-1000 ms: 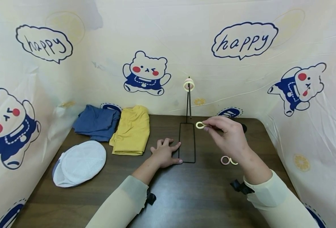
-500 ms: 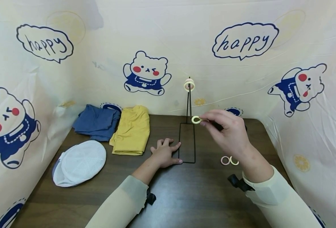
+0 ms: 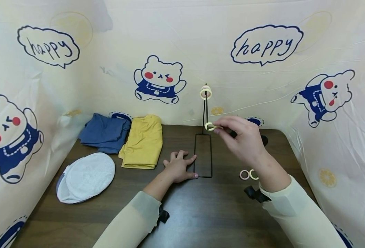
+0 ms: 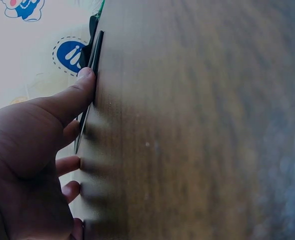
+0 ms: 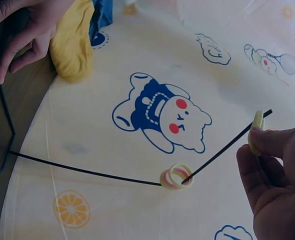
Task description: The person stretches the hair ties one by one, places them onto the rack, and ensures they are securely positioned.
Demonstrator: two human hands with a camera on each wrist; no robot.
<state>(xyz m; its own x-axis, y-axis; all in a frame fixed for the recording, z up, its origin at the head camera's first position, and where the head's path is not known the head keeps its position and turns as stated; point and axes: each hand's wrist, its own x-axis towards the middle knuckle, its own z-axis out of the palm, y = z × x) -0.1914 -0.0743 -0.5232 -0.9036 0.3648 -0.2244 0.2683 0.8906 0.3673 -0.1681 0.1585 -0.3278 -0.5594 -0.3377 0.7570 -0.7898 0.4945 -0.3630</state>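
My right hand [image 3: 245,141] pinches a pale yellow ring [image 5: 258,120] between thumb and fingertips. The ring is around the free end of a bent black wire stand [image 3: 211,158], whose tip shows past it in the right wrist view. Several pink and yellow rings [image 5: 165,179] hang together at the wire's upper bend. My left hand [image 3: 178,168] rests with fingers spread beside the stand's rectangular base, thumb and index fingertip pressing its left side against the table.
A pink ring [image 3: 240,175] and a yellow ring [image 3: 254,178] lie right of the stand. Folded blue cloth [image 3: 105,132], folded yellow cloth [image 3: 143,141] and a white cap [image 3: 89,175] lie on the left. Partly behind my right hand is a black object [image 3: 264,140]. Printed sheeting [image 3: 182,34] encloses the table.
My right hand has moved left and slightly up with the yellow ring, from right of the stand onto the wire's free end. The left hand has stayed on the base.
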